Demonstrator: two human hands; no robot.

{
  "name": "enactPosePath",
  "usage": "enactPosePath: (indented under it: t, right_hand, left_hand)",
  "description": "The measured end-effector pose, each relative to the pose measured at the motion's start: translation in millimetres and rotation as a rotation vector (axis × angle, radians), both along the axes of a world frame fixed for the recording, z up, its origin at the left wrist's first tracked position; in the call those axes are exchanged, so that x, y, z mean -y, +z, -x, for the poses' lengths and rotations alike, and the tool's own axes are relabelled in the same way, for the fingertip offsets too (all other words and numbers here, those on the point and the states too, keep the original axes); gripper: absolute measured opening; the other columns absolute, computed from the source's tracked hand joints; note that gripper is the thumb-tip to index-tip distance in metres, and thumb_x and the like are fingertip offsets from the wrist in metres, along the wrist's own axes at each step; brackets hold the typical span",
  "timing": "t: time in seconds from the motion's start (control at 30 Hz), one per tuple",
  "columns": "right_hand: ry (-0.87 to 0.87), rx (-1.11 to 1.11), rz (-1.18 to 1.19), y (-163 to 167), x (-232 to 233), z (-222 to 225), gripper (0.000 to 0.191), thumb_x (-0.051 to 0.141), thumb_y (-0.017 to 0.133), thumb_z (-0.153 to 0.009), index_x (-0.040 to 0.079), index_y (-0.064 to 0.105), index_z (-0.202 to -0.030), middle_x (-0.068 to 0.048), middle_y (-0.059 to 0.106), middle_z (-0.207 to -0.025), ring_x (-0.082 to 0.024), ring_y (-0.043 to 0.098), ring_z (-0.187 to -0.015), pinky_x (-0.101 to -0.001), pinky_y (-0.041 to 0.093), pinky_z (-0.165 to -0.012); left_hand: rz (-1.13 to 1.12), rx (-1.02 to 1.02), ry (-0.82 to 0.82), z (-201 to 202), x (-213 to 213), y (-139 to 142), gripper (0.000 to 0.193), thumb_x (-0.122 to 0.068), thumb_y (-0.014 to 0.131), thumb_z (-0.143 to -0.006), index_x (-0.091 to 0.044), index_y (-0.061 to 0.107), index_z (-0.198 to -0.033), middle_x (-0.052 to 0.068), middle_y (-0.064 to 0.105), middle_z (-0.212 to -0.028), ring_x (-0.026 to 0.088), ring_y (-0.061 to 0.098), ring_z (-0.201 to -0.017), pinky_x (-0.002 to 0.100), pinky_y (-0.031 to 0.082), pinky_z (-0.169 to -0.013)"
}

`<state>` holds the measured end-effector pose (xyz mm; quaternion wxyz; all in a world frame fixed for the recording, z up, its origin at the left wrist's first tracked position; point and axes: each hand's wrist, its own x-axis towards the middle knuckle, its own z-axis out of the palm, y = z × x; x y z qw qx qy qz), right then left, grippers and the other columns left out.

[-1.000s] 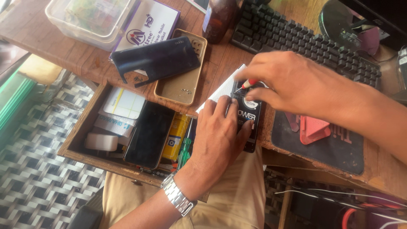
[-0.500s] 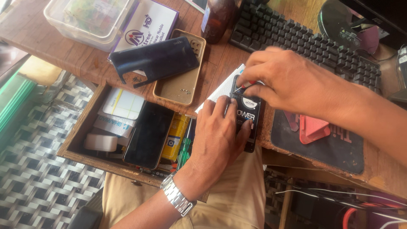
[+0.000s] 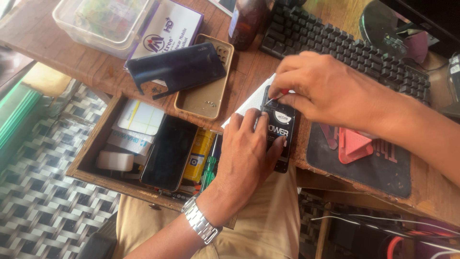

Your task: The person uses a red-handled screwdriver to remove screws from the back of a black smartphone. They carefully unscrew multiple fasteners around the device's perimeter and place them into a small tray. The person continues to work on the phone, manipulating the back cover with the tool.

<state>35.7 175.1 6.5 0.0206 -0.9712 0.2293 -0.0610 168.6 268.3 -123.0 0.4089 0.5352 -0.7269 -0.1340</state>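
A worn wooden desk [image 3: 62, 52] fills most of the view, its grain scratched and brightly lit from the upper left. Its open drawer [image 3: 91, 153] of the same wood juts out over the floor. The floor [image 3: 43, 192] is covered in a black-and-white woven check pattern, with glare washing over it. At the far left edge stands a green slatted piece [image 3: 14, 110]. Under the desk at the lower right, loose cables [image 3: 364, 220] hang in shadow.
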Motion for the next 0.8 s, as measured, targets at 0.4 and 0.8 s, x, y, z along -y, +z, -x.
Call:
enactPosePath:
  t: [0.4, 0.8]
  right_hand:
    - [-0.628, -0.484, -0.042, 3.1, 0.9, -1.4, 0.032, 0.042, 0.062, -0.1, 0.017, 0.078, -0.11, -0.013, 0.076, -0.085, -0.03, 0.074, -0.082, -0.0389, 0.058, -0.075]
    - [-0.156, 0.073, -0.093, -4.1, -9.3, 17.8, 0.016, 0.011, 0.073, -0.088, 0.004, 0.077, -0.101, -0.012, 0.073, -0.099, -0.026, 0.074, -0.083, -0.035, 0.059, -0.073]
  left_hand:
    - [-0.017, -0.006, -0.002, -0.9, 3.5, -1.8, 0.044, -0.028, 0.076, -0.086, 0.005, 0.063, -0.113, 0.018, 0.06, -0.111, 0.033, 0.055, -0.099, 0.044, 0.048, -0.086]
    - [0.02, -0.156, -0.061, -4.2, -1.7, -0.6, 0.033, -0.014, 0.07, -0.09, 0.006, 0.064, -0.116, 0.02, 0.062, -0.111, 0.035, 0.057, -0.097, 0.046, 0.048, -0.086]
